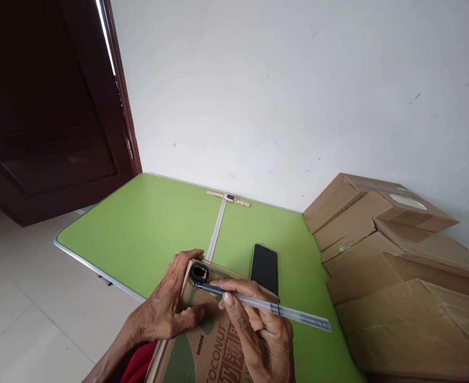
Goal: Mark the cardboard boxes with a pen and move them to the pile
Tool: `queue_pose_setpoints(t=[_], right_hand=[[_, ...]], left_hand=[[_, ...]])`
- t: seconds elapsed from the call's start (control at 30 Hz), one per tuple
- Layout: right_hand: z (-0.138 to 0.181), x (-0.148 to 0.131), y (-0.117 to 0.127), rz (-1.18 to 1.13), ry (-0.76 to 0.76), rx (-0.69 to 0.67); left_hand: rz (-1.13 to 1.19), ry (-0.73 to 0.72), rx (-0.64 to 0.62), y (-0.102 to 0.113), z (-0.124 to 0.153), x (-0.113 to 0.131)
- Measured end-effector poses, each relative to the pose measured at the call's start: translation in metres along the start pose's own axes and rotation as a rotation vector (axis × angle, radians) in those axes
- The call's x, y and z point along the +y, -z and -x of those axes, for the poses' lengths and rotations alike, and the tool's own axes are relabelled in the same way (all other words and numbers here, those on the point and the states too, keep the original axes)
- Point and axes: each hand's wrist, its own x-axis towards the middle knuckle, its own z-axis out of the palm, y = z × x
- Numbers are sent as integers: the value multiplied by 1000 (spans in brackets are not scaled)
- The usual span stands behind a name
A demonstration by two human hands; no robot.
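Green bench [147,229] spans mid-frame; right-hand grip [268,330] clamps pen [258,303], tip pointing left at black ring [199,272] on cardboard box [212,327], lower centre, clasped by left-hand grip [166,308].

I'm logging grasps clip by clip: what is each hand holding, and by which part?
The right hand holds a pen by its barrel, nearer its dark front end. The left hand grips a printed cardboard box at its far left corner.

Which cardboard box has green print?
The box in the left hand's grip, under the pen. It bears green patches and COCONUT lettering; the stacked boxes at right show no green, just one pale label.
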Motion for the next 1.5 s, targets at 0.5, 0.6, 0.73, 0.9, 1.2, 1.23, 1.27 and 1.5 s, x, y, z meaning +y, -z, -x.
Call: queue_pose_setpoints(t=[0.5,0.6,0.73,0.9,1.2,1.23,1.27,1.5], right_hand=[[-68,3,40,-156,118,208],[-121,28,55,-29,-67,220],[-158,90,49,392,-465,-6],[-157,143,16,702,-651,-105],[-146,140,10,956,-637,-115],[-138,135,14,968,-615,-98],[-128,130,19,984,-596,-69],[-61,117,37,1110,-760,162]], left_hand=[[12,57,-23,-4,4,-6],[42,113,-2,-3,7,-8],[101,202,51,-4,9,-9],[190,301,107,-7,7,-8],[284,318,135,-5,6,-7],[293,323,149,-5,7,-7],[296,328,164,-5,8,-7],[253,309,175,-2,11,-5]])
